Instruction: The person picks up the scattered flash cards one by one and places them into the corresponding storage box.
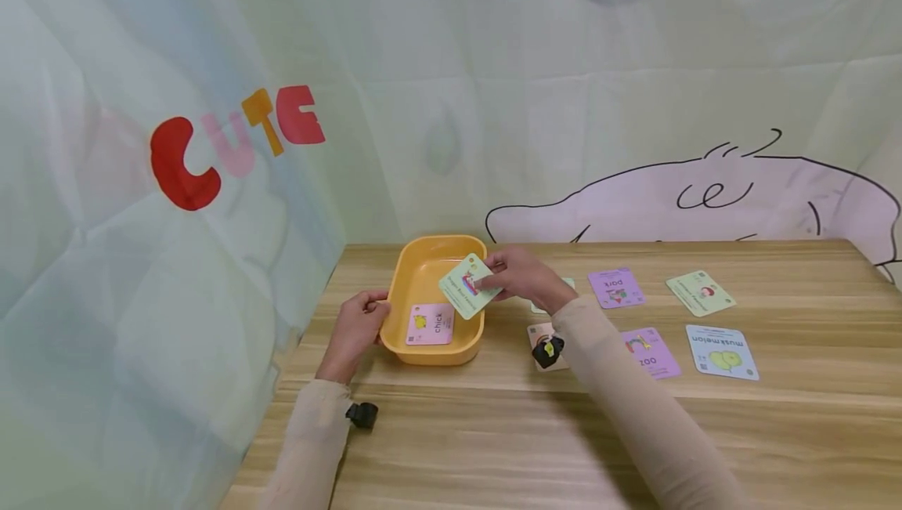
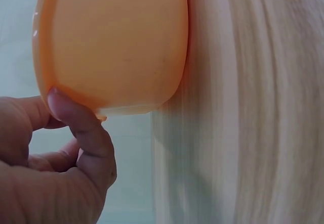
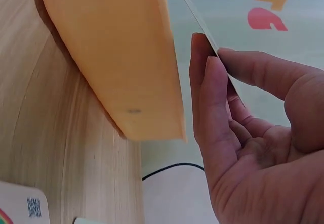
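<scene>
A yellow-orange plastic basin (image 1: 396,314) stands on the wooden table, with a pink "chick" card (image 1: 431,324) lying inside it. My left hand (image 1: 358,328) pinches the basin's left rim between thumb and fingers; the left wrist view shows this grip (image 2: 66,153) up close. Over the basin's right side, my right hand (image 1: 524,279) holds a pale green "Dragon Boat Festival" card (image 1: 465,291) by its edge. In the right wrist view that card (image 3: 195,11) appears nearly edge-on, between the thumb and fingers, above the rim.
Right of the basin lie a purple "park" card (image 1: 616,288), a green card (image 1: 701,293), a purple "zoo" card (image 1: 655,357) and a blue "muskmelon" card (image 1: 723,352). Two more, an orange-pink card (image 1: 541,334) and a green card (image 1: 568,283), are partly covered by my right arm. A printed curtain (image 1: 599,142) hangs behind.
</scene>
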{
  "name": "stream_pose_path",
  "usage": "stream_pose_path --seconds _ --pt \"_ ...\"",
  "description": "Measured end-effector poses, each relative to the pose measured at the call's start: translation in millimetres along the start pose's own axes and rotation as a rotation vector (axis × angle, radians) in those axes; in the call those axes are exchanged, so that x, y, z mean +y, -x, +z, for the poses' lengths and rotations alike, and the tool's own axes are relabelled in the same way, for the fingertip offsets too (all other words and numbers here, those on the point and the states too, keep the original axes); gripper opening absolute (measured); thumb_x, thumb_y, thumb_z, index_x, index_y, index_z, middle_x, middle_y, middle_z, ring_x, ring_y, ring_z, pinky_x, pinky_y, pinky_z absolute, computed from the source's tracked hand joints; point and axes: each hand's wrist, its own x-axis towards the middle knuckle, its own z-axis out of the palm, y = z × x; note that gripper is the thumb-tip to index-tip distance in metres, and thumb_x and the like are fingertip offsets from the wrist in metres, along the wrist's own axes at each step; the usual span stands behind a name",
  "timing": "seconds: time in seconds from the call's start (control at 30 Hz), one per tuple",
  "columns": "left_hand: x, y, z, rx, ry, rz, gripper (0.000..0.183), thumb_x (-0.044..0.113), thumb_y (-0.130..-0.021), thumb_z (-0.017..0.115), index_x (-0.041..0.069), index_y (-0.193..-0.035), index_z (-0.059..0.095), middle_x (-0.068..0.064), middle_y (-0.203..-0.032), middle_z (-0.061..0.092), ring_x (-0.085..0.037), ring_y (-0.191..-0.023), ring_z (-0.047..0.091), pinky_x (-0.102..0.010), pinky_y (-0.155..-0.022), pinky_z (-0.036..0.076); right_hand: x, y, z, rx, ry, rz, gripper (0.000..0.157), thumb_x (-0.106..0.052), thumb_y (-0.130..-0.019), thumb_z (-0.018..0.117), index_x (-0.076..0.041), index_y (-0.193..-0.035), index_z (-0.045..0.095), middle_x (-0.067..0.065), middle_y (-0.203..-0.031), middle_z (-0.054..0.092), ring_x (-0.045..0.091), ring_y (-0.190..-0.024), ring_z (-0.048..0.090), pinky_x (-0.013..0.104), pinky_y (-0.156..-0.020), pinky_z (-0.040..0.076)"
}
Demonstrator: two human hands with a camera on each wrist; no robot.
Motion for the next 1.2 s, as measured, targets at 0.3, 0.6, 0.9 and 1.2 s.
stream_pose_path --seconds 0.3,0.6,0.9,1.2 --pt "5.0 -2.3 2.8 0.004 -0.013 0.006 0.034 0.017 -0.102 0.053 0.003 -0.133 0.06 -0.011 -0.103 0.055 -0.018 -0.074 0.058 -0.024 -0.057 0.051 -3.4 -3.0 8.0 -0.002 0.011 0.019 0.028 -0.007 -0.09 0.074 0.001 -0.117 0.068 0.014 -0.111 0.07 0.022 -0.092 0.071 0.04 -0.085 0.06" --pt "7.0 -4.4 5.3 0.002 -0.02 0.005 0.033 0.017 -0.102 0.053 0.004 -0.132 0.06 -0.012 -0.101 0.055 -0.018 -0.071 0.059 -0.025 -0.057 0.052 -5.9 -6.0 16.9 0.021 0.024 0.026 0.027 -0.007 -0.089 0.075 0.0 -0.114 0.068 0.014 -0.111 0.07 0.022 -0.091 0.07 0.034 -0.079 0.061" --pt "3.6 -3.0 4.5 0.0 -0.011 -0.004 0.033 0.016 -0.102 0.053 0.004 -0.133 0.059 -0.013 -0.103 0.057 -0.018 -0.073 0.059 -0.025 -0.057 0.051 2.0 -15.0 35.9 0.032 0.036 -0.078 0.021 -0.005 -0.087 0.076 0.001 -0.106 0.068 0.011 -0.097 0.068 0.017 -0.083 0.067 0.028 -0.071 0.059" --pt "0.7 -1.4 1.9 0.005 -0.02 -0.003 0.035 0.017 -0.102 0.053 0.003 -0.133 0.059 -0.012 -0.102 0.055 -0.019 -0.073 0.059 -0.025 -0.057 0.052 6.0 -17.1 45.1 0.053 0.058 -0.071 0.02 -0.008 -0.087 0.077 -0.001 -0.104 0.068 0.009 -0.099 0.071 0.017 -0.088 0.067 0.027 -0.077 0.058"
